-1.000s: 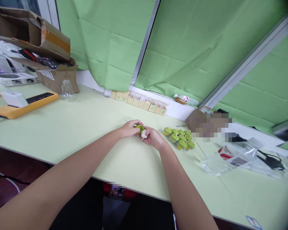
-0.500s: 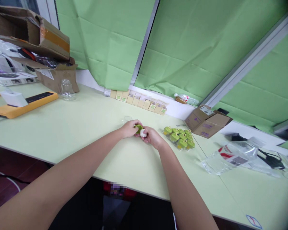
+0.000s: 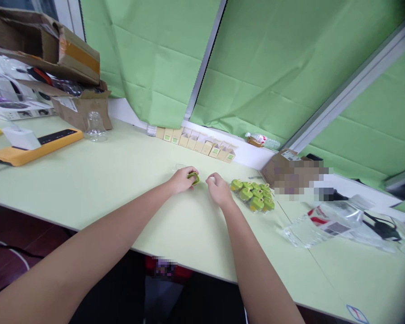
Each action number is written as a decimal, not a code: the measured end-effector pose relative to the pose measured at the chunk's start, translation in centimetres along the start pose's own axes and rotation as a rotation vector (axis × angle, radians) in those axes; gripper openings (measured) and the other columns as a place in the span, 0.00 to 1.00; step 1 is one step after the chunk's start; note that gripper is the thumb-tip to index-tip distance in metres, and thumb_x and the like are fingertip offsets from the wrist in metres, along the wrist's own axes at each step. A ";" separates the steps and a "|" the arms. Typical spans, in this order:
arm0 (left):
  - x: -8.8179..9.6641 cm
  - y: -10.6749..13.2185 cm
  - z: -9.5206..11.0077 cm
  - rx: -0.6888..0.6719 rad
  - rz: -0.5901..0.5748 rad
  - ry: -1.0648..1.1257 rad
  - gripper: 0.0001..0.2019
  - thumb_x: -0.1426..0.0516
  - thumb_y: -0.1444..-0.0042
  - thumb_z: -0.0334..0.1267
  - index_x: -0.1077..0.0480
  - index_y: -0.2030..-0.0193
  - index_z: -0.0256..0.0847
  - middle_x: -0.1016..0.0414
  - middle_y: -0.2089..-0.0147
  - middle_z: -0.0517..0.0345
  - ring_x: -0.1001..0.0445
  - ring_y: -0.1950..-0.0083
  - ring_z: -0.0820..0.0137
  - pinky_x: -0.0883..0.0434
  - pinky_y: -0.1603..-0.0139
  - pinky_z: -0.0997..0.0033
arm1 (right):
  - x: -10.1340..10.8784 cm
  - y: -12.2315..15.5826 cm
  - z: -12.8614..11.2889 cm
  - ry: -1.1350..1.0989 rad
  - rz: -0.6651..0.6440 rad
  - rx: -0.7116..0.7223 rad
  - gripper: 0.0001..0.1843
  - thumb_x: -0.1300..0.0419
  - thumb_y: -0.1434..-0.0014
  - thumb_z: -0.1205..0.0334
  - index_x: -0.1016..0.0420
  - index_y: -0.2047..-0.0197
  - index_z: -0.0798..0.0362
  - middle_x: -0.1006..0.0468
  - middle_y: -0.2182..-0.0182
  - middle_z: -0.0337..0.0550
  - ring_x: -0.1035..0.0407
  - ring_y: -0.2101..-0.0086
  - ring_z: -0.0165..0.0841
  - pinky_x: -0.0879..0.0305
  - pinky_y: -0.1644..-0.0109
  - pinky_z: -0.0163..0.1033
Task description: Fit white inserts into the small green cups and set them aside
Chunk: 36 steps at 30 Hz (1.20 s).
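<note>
A: What is nearest?
B: Two bare forearms stretched out over the worktop (image 3: 97, 180), with the hands a little apart.
A: The left hand?
B: The left hand (image 3: 181, 181) is curled closed around a green cap (image 3: 194, 178), held low near the middle of the worktop. I can't tell whether the cap touches it.
A: And the right?
B: The right hand (image 3: 218, 190) is closed as well, its fingertips pinching a white bit (image 3: 210, 179) too small to make out.
A: Beside it?
B: Just to its right is a heap of green caps (image 3: 253, 194). Farther right a clear bag (image 3: 324, 220) lies flat.
A: Behind?
B: Small boxes (image 3: 195, 144) line the back edge. Far left are a yellow strip (image 3: 37, 146) and a glass jar (image 3: 94, 128), with cartons (image 3: 54, 49) stacked above. The green curtain (image 3: 155, 58) is at the very back.
</note>
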<state>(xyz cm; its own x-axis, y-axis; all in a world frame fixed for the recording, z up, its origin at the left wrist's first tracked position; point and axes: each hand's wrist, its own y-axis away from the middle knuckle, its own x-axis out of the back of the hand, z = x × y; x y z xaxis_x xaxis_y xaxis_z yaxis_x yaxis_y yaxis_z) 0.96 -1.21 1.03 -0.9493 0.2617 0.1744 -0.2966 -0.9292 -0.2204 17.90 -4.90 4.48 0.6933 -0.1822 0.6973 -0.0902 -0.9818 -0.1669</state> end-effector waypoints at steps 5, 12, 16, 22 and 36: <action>0.0 0.1 0.0 0.055 -0.020 -0.052 0.08 0.47 0.42 0.33 0.30 0.57 0.40 0.28 0.63 0.55 0.27 0.73 0.75 0.32 0.74 0.77 | 0.1 0.6 0.4 0.481 -0.040 0.064 0.19 0.51 0.39 0.46 0.34 0.54 0.52 0.25 0.67 0.49 0.30 0.64 0.42 0.41 0.63 0.40; -0.2 -0.1 -0.3 0.072 -0.046 -0.023 0.11 0.50 0.42 0.30 0.31 0.56 0.41 0.28 0.61 0.55 0.30 0.72 0.76 0.33 0.72 0.77 | -0.4 0.9 0.6 0.684 -0.027 0.111 0.21 0.48 0.38 0.48 0.33 0.50 0.56 0.27 0.57 0.56 0.31 0.57 0.46 0.37 0.58 0.44; -0.4 -0.2 -0.2 0.074 -0.014 0.055 0.10 0.49 0.44 0.29 0.30 0.57 0.40 0.29 0.61 0.54 0.30 0.69 0.75 0.32 0.71 0.76 | -0.1 1.1 -0.4 0.542 0.200 0.393 0.15 0.46 0.38 0.55 0.29 0.53 0.55 0.29 0.56 0.55 0.35 0.53 0.46 0.37 0.52 0.47; -0.5 -0.2 0.7 0.099 0.020 0.273 0.12 0.49 0.50 0.25 0.30 0.61 0.39 0.29 0.69 0.58 0.32 0.71 0.74 0.32 0.69 0.74 | -1.2 2.0 -2.4 0.269 0.193 0.732 0.11 0.46 0.39 0.64 0.22 0.59 0.50 0.30 0.53 0.51 0.37 0.54 0.42 0.38 0.46 0.50; -1.4 -0.1 0.9 0.185 -0.020 0.602 0.09 0.47 0.48 0.36 0.29 0.62 0.38 0.28 0.66 0.56 0.28 0.66 0.71 0.32 0.67 0.72 | -3.2 1.2 -1.3 0.187 0.248 0.565 0.11 0.44 0.45 0.70 0.20 0.67 0.50 0.29 0.52 0.47 0.39 0.52 0.42 0.38 0.45 0.49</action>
<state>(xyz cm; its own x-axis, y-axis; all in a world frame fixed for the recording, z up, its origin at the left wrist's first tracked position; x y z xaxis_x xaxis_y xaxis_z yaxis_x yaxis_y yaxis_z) 2.41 -1.71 1.64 -0.8521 0.3306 -0.4056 -0.3433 -0.9382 -0.0436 14.68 -5.53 3.00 0.5593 -0.4563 0.6921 0.1938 -0.7398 -0.6443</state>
